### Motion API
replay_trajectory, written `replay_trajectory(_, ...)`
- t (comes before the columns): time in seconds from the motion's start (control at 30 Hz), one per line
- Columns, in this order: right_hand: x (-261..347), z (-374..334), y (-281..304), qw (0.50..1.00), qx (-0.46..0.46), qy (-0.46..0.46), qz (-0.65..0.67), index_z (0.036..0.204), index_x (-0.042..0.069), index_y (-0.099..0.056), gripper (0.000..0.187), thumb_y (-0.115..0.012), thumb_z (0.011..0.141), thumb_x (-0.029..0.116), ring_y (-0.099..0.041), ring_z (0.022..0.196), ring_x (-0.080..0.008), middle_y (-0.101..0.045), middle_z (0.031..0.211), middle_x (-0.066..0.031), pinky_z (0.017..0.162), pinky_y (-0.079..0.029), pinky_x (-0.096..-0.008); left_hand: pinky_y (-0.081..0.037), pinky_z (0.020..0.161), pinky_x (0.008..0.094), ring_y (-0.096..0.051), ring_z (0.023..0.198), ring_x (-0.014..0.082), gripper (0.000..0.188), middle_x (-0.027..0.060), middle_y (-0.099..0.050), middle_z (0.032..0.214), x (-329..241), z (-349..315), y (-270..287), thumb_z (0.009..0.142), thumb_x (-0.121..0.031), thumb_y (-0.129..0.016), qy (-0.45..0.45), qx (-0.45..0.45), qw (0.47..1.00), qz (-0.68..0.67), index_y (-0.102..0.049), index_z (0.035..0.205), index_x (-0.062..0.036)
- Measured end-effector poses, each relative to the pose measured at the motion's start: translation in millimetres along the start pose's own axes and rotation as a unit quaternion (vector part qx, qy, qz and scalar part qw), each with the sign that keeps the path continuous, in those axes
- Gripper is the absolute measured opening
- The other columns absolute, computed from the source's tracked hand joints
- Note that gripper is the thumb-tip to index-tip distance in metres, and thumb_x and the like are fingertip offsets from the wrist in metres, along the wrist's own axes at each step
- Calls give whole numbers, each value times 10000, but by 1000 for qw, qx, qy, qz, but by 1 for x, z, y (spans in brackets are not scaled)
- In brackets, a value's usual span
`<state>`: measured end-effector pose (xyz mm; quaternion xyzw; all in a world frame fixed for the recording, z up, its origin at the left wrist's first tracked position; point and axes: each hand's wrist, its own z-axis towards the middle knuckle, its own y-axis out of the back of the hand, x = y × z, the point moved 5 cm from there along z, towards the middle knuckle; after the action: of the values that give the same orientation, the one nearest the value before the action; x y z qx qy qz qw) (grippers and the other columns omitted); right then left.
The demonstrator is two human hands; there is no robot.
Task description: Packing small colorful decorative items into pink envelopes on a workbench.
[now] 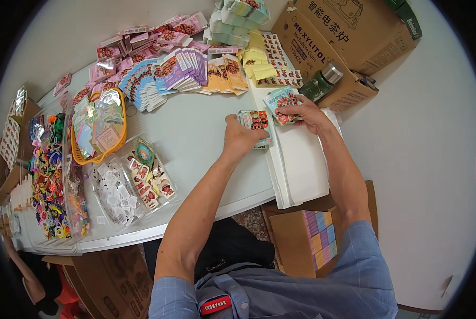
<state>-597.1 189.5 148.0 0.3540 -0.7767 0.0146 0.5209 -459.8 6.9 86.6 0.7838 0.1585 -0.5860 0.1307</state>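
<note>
My left hand is closed around a small stack of teal printed card packs, its thumb lying across the front. Just to the right, my right hand grips another teal card pack with red pictures on it, above a long white box at the table's right side. Past my hands, fanned rows of blue folded packs, purple packs and orange packs lie on the table. Pale green packs are piled high behind them.
Pink boxes heap at the back. Sticker sheets and a green thermos stand near a large cardboard box. At left are a yellow basket, clear trays and colourful trinkets. An open carton sits below.
</note>
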Motion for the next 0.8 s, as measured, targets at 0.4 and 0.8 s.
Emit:
replay_trajectory(0.4,-2,-21,6,987,49,77,135,1295,1,-531,551,-800,817,45,-711,935,-158,-725,1053,-68,869,-568,-300,-527,1015,358,-616,1171,283,853,214,-491,1312,2,-33,41,758,119,-700,-147,-10,973,-176,-225,1465,68)
replay_trajectory(0.8,7,-119,-133,899,110,286,314,1339,-14,-494,774,-755,612,-57,-696,1080,-308,-675,1199,-150,923,-600,-441,-529,1013,334,-629,1180,269,779,195,-530,1297,7,-65,78,793,135,-643,-199,-60,971,-116,-247,1458,42)
